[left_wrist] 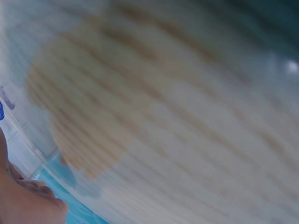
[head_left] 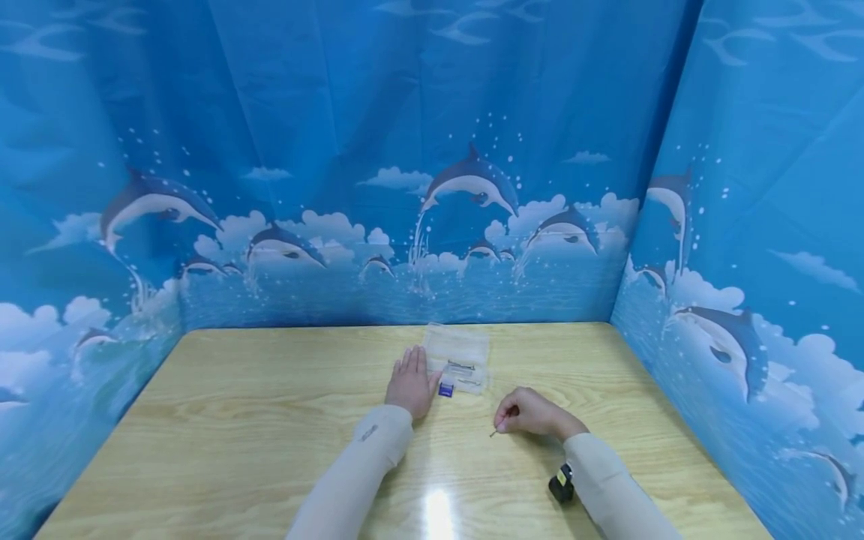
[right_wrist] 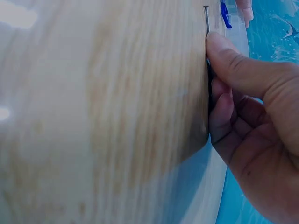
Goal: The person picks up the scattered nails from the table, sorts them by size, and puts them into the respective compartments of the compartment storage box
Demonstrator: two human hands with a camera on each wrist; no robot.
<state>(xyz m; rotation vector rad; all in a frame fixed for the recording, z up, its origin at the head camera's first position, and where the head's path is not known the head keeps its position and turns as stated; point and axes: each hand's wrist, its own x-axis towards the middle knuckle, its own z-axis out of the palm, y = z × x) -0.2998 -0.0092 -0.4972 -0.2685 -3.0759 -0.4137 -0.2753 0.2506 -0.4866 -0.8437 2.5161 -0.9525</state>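
Note:
My right hand pinches a thin metal nail between thumb and fingertips, close over the table. Its flat head sticks out beyond the thumb in the right wrist view. My left hand lies flat with fingers extended at the left side of a clear plastic case. That case stands with its lid laid back, and several thin metal pieces rest in its compartments. A small blue-purple piece sits at the front of the case, near my left thumb.
Both hands work over a wooden table, with its far edge just behind the case. Blue dolphin-printed curtains close off the back and sides. A small black device is at the right sleeve.

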